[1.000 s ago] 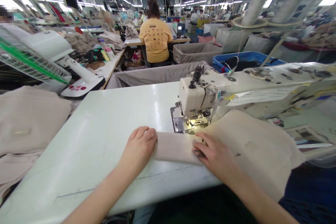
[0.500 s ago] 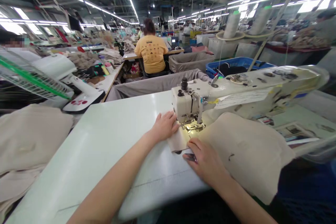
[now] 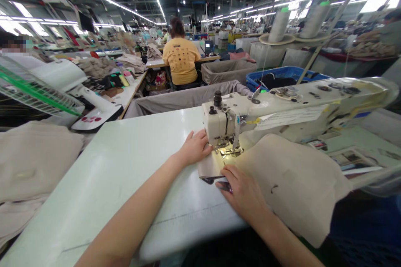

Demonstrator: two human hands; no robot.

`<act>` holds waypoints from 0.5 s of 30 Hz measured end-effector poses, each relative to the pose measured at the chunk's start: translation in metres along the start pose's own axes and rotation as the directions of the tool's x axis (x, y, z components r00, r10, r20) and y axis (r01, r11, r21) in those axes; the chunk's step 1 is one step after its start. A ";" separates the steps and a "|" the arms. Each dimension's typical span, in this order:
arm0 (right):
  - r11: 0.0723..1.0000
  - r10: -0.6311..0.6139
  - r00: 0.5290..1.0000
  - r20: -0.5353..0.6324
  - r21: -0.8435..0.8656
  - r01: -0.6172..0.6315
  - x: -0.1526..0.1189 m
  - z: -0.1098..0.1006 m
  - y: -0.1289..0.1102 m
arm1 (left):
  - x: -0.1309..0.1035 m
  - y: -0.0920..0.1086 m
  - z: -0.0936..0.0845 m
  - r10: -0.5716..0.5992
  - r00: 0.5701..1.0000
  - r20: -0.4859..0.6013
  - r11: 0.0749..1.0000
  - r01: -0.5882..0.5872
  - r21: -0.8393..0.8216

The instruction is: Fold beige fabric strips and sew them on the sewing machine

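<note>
A beige fabric piece [image 3: 291,179] lies under the presser foot [image 3: 230,151] of a sewing machine [image 3: 219,123] and spreads to the right, drooping over the table edge. A small dark mark shows on it. My left hand [image 3: 196,147] rests flat beside the machine head, fingers stretched out, their tips at the fabric's left edge. In front of the foot, my right hand [image 3: 242,190] has its fingertips on the near edge of the fabric. Small dark metal thread snips [image 3: 224,186] sit between its thumb and curled fingers. A lamp lights the needle area; the needle tip is hard to make out.
More beige fabric [image 3: 34,162] is piled at the left. Beyond it stands a white fan [image 3: 59,83]. Thread cones [image 3: 278,27], a blue basket [image 3: 250,81] and grey cloth-lined bins [image 3: 175,102] are behind the machine. A person in a yellow shirt [image 3: 181,60] sits ahead.
The view has shifted slightly, moving the machine and hands a little left in the picture. Both hands keep nearly the same places on the fabric; nothing is let go.
</note>
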State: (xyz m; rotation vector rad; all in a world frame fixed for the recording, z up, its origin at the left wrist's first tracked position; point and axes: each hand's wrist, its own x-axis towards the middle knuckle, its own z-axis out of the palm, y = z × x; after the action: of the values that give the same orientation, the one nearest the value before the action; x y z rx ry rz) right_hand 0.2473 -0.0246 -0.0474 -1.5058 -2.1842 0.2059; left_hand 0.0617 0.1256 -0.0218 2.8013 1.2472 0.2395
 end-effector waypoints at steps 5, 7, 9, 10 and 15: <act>0.999 -0.017 0.999 0.038 -0.026 0.018 0.002 -0.001 0.003 | -0.001 -0.002 0.003 0.004 1.000 -0.010 1.000 -0.004 0.004; 0.999 -0.021 0.999 0.045 -0.037 0.023 0.004 -0.001 0.004 | 0.001 -0.003 0.002 -0.002 1.000 0.004 1.000 0.002 0.003; 0.998 -0.018 0.999 0.045 -0.052 0.020 0.007 -0.002 0.004 | 0.003 -0.004 0.000 -0.010 1.000 0.020 1.000 0.010 0.014; 0.998 -0.015 0.999 0.048 -0.060 0.018 0.009 -0.003 0.004 | 0.004 -0.003 -0.002 -0.013 1.000 0.027 1.000 0.012 0.026; 0.997 -0.019 0.996 0.085 -0.074 0.025 0.014 -0.008 0.002 | -0.007 0.022 -0.008 -0.084 0.996 -0.038 0.987 0.088 0.132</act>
State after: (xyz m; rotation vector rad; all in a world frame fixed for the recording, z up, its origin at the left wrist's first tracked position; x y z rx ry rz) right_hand 0.2489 -0.0125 -0.0371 -1.5384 -2.2975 0.1853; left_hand 0.0713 0.1057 -0.0124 2.8553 1.4388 0.2046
